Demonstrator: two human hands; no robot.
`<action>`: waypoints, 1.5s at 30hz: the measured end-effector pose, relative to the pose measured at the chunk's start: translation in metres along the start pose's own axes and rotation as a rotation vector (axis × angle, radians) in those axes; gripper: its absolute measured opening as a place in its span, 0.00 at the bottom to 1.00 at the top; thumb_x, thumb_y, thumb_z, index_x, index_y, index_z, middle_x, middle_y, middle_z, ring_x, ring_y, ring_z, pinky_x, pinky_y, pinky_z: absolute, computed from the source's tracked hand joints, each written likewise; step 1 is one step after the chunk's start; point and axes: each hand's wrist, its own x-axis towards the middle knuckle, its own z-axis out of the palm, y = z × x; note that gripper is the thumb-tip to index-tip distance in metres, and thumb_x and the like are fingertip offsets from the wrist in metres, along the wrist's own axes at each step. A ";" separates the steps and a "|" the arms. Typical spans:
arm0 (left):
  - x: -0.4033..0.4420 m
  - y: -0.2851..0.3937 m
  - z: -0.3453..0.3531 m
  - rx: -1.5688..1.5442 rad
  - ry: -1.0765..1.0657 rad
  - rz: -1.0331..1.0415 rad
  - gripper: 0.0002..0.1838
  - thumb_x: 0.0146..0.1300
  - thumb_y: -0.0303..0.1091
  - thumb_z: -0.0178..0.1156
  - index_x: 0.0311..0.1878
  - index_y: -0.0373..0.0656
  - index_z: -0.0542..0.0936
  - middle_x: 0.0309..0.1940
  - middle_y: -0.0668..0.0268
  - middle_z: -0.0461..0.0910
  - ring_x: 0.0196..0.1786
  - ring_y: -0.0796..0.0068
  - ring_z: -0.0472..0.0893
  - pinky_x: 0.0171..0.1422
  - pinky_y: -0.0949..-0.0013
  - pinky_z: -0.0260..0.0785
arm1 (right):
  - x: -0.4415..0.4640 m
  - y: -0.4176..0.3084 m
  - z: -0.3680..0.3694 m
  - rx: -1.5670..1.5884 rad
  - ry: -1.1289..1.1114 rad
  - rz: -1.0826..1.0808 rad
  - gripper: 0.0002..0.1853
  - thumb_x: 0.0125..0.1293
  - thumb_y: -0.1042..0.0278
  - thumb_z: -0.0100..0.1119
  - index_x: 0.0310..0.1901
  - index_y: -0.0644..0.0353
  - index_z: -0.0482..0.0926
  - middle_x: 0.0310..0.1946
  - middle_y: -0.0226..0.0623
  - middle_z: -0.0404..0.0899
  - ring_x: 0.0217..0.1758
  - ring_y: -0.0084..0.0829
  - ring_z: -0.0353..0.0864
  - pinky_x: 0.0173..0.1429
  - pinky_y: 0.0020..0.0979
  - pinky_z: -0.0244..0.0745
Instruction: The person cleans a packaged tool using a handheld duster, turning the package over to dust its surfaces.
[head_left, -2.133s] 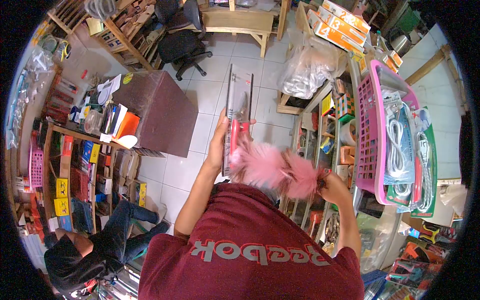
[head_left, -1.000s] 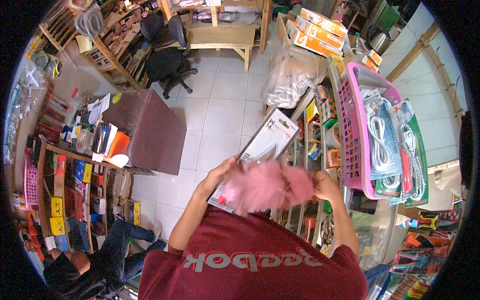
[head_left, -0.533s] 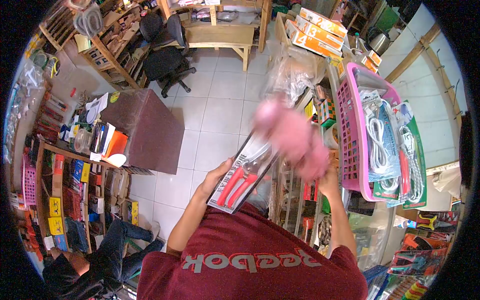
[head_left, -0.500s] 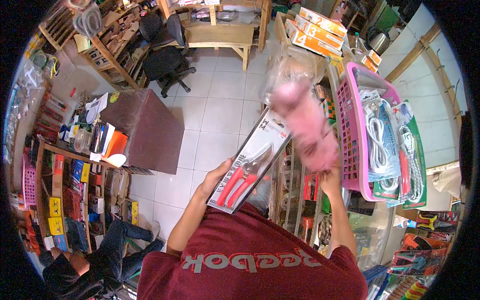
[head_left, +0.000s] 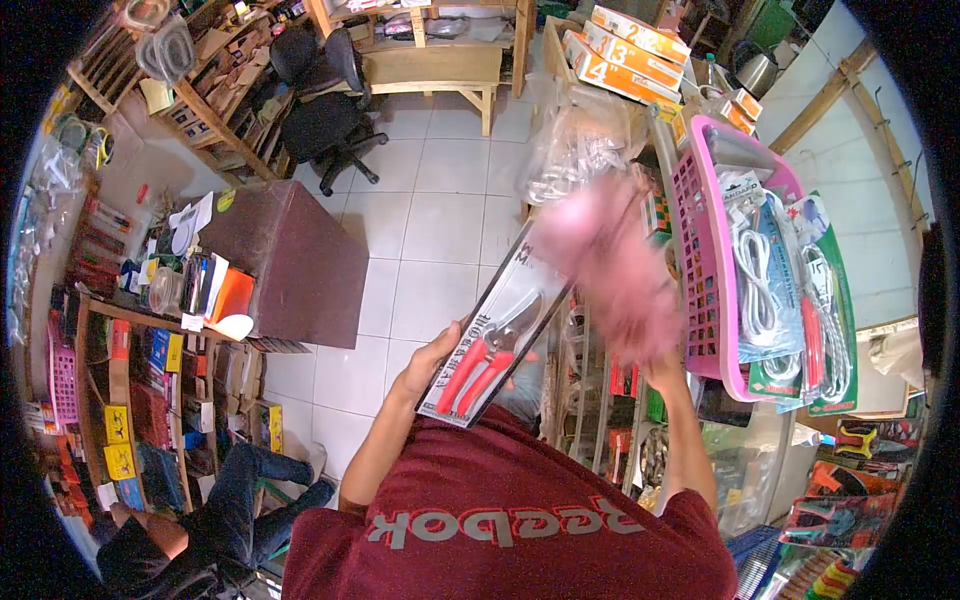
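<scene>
My left hand is closed around the lower left side of a boxed pair of pruning shears. The shears have red handles and show through the clear front of the long, tilted pack. In my right hand is a pink cloth, smeared by motion. The cloth lies over the upper right end of the pack, covering part of its printed top. Most of my right hand's fingers are hidden behind the cloth.
A pink basket with packaged cables stands close on the right. Orange-and-white boxes are stacked behind plastic bags. At left are a brown desk, a black chair and a seated person's legs.
The pink cloth has shifted slightly, now covering more of the pack's top end. The pack stays in my left hand at nearly the same place.
</scene>
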 end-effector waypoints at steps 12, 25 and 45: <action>-0.008 0.001 -0.002 0.030 0.165 -0.045 0.39 0.67 0.58 0.45 0.70 0.35 0.55 0.57 0.43 0.71 0.47 0.56 0.80 0.53 0.63 0.73 | 0.002 0.034 0.011 0.189 0.066 0.035 0.12 0.52 0.76 0.59 0.41 0.65 0.80 0.34 0.40 0.83 0.35 0.39 0.81 0.44 0.37 0.74; -0.010 -0.005 -0.014 0.373 0.203 -0.045 0.43 0.63 0.55 0.52 0.73 0.38 0.50 0.60 0.57 0.67 0.53 0.71 0.73 0.58 0.66 0.66 | -0.001 0.000 -0.001 -0.166 -0.194 0.208 0.12 0.51 0.78 0.58 0.40 0.66 0.80 0.35 0.41 0.83 0.39 0.33 0.81 0.47 0.35 0.74; 0.007 0.004 -0.002 0.932 0.267 0.302 0.44 0.51 0.50 0.63 0.70 0.43 0.61 0.40 0.68 0.62 0.34 0.80 0.63 0.39 0.77 0.57 | -0.002 -0.022 -0.003 -0.326 -0.132 -0.054 0.10 0.57 0.74 0.58 0.41 0.63 0.80 0.45 0.49 0.80 0.53 0.42 0.76 0.56 0.38 0.70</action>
